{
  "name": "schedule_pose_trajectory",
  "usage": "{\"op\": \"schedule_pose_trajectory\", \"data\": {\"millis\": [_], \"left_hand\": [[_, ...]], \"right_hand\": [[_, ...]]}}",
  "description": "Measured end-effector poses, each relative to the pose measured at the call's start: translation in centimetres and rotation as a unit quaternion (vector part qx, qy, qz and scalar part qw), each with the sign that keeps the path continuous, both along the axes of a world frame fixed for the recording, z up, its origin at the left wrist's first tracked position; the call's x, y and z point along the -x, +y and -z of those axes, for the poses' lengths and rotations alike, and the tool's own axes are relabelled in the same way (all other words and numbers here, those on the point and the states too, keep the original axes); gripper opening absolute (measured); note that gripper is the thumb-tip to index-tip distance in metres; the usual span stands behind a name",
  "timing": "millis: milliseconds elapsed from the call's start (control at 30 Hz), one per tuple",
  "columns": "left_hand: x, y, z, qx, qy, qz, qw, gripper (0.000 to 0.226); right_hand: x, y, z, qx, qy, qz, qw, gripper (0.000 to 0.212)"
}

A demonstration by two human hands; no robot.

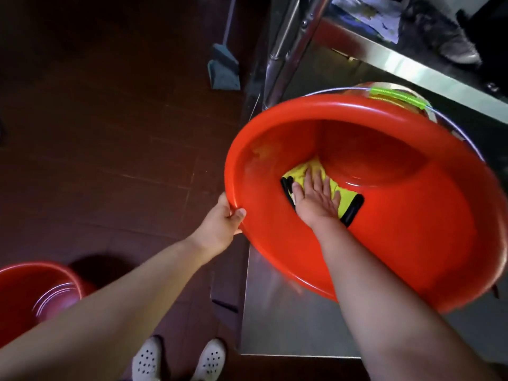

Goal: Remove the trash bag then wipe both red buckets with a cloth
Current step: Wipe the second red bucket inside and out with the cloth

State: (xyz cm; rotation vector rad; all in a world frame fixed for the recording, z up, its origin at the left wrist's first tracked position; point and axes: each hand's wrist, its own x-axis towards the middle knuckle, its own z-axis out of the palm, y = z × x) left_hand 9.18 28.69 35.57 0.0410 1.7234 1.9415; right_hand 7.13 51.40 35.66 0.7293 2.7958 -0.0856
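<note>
You are tipping the red bucket [384, 215] toward yourself on the steel tabletop [288, 320], so its inner wall is facing you and is easy to reach. Your left hand [220, 226] is curling over the rim to steady it, while your right hand [316, 199] is pressing flat, fingers straight, on the yellow cloth [299, 171] inside. The second red bucket [33, 292] is waiting on the floor [96, 133] at your left.
</note>
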Motion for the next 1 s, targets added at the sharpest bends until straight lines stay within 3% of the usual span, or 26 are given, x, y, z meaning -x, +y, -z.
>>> {"op": "schedule_pose_trajectory", "data": {"millis": [133, 333, 633, 800, 1000], "left_hand": [[-0.5, -0.4, 0.1, -0.023, 0.006, -0.008, 1.000, 0.027], [-0.6, -2.0, -0.1, 0.043, 0.082, 0.019, 0.996, 0.029], [3.1, -4.1, -3.5, 0.090, 0.231, 0.049, 0.967, 0.011], [4.9, -3.7, -4.7, 0.093, 0.244, 0.028, 0.965, 0.016], [3.7, -2.8, -2.6, 0.024, 0.196, -0.023, 0.980, 0.009]], "right_hand": [[-5.4, -6.6, -0.2, 0.016, 0.016, -0.038, 0.999, 0.065], [-13.1, -13.1, -1.1, 0.014, -0.003, -0.098, 0.995, 0.064], [-5.2, -8.1, -0.4, 0.013, 0.038, -0.013, 0.999, 0.059], [-0.6, -2.6, -0.2, 0.007, 0.025, 0.004, 1.000, 0.058], [2.0, 2.1, 0.1, -0.030, -0.020, 0.008, 0.999, 0.059]]}}
